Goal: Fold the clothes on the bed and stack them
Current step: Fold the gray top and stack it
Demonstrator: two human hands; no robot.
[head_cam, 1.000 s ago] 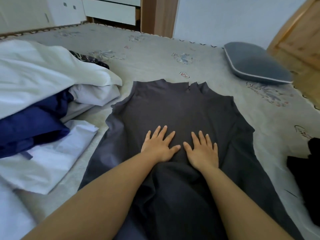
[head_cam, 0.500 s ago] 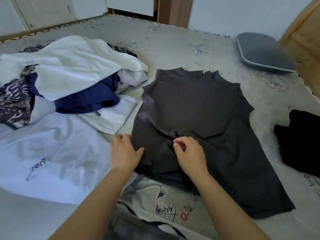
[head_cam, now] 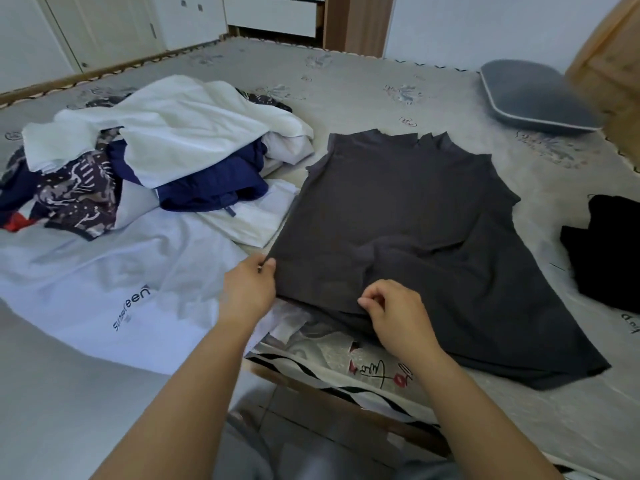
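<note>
A dark grey garment (head_cam: 398, 216) lies spread on the bed (head_cam: 363, 84), its lower part folded up over itself. My left hand (head_cam: 247, 289) pinches the folded edge at its left corner. My right hand (head_cam: 394, 313) pinches the same folded edge near the middle. To the left lies a heap of unfolded clothes: a white piece (head_cam: 180, 123) on top, a navy one (head_cam: 207, 181), a patterned one (head_cam: 76, 195), and a pale shirt with lettering (head_cam: 114, 278) in front.
A black garment (head_cam: 606, 247) lies at the right edge of the bed. A grey pillow (head_cam: 533, 98) rests at the far right corner by a wooden headboard (head_cam: 609, 64). White cabinets (head_cam: 104, 26) stand beyond the bed. The bed's near edge is just below my hands.
My hands went from lying flat on the garment to gripping its lower part, and that part now lies folded up. The view pulled back and left, showing the clothes heap.
</note>
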